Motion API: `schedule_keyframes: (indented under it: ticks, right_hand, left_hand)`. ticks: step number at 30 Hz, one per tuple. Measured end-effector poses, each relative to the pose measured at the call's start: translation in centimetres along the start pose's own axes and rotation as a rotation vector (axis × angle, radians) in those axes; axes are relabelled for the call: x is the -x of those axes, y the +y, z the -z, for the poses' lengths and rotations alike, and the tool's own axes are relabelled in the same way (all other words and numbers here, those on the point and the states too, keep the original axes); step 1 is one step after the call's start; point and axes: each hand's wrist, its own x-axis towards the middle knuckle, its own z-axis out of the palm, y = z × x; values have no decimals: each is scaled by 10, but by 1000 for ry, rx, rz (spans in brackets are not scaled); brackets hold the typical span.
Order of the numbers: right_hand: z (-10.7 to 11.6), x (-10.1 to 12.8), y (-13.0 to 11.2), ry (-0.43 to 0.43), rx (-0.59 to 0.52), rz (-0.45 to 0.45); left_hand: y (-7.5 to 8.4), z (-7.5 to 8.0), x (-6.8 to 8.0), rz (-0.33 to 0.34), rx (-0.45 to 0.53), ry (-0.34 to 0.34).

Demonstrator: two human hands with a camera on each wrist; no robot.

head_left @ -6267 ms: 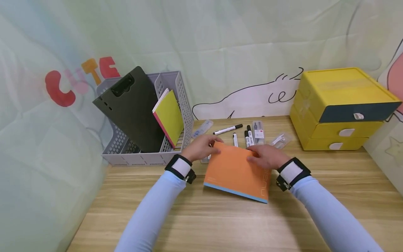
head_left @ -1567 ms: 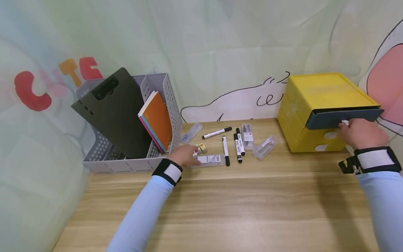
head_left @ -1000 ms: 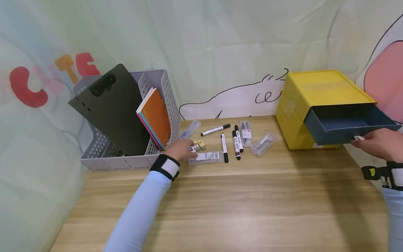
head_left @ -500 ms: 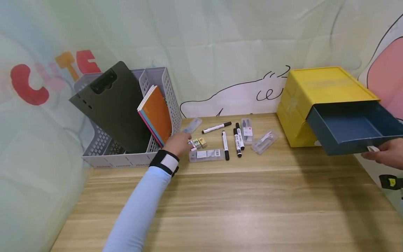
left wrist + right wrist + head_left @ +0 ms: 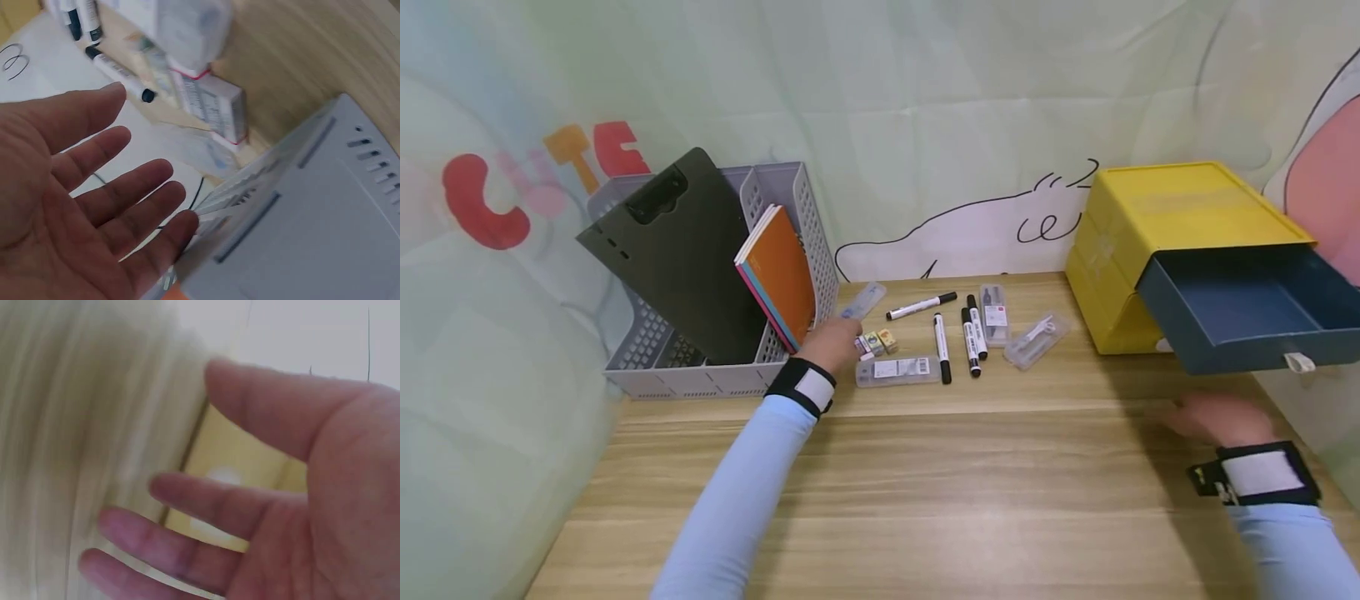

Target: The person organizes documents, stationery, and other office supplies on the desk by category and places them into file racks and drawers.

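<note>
My left hand [image 5: 831, 344] hovers beside the grey file organizer's front right corner, close to several small printed blocks [image 5: 876, 342] that look like erasers. In the left wrist view its fingers [image 5: 140, 181] are spread and relaxed, holding nothing, with one white block [image 5: 225, 109] past the fingertips. The right hand [image 5: 1217, 419], blurred, is over the table in front of the pulled-out dark blue drawer [image 5: 1262, 354]. Its fingers [image 5: 187, 550] are extended and apart from the drawer's white pull tab [image 5: 1299, 362].
The grey organizer [image 5: 700, 382] holds a black clipboard [image 5: 688, 267] and notebooks, an orange one [image 5: 782, 271] outermost. Several markers [image 5: 942, 348] and clear plastic cases [image 5: 897, 372] lie along the back of the table. The yellow drawer cabinet [image 5: 1210, 204] stands at the right.
The orange notebook went from both hands into the organizer. My right hand pulled the top drawer out, let go of its tab and moved left and nearer. The left hand stays by the blocks.
</note>
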Motion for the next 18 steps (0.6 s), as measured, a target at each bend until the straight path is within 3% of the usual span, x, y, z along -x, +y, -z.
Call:
schedule_keyframes:
  ticks: [3, 5, 8, 10, 12, 14, 18]
  right_hand:
    - [-13, -13, -46, 105, 18, 49]
    - [-16, -23, -78, 140, 15, 60]
    - [-17, -36, -120, 160, 31, 91]
    - [-16, -42, -142, 179, 31, 122]
    - [-14, -48, -159, 190, 33, 161]
    - [-11, -51, -172, 185, 34, 182]
    - [-7, -56, -187, 169, 30, 182]
  left_hand:
    - [-3, -8, -12, -12, -76, 6]
    - [-12, -25, -31, -40, -115, 55]
    - [-16, -37, -39, -67, -149, 133]
    - [-18, -44, -35, -93, -166, 212]
    - [-12, -40, -20, -97, -178, 256]
    - [-11, -43, -16, -101, -200, 306]
    - [-5, -45, -12, -58, -239, 316]
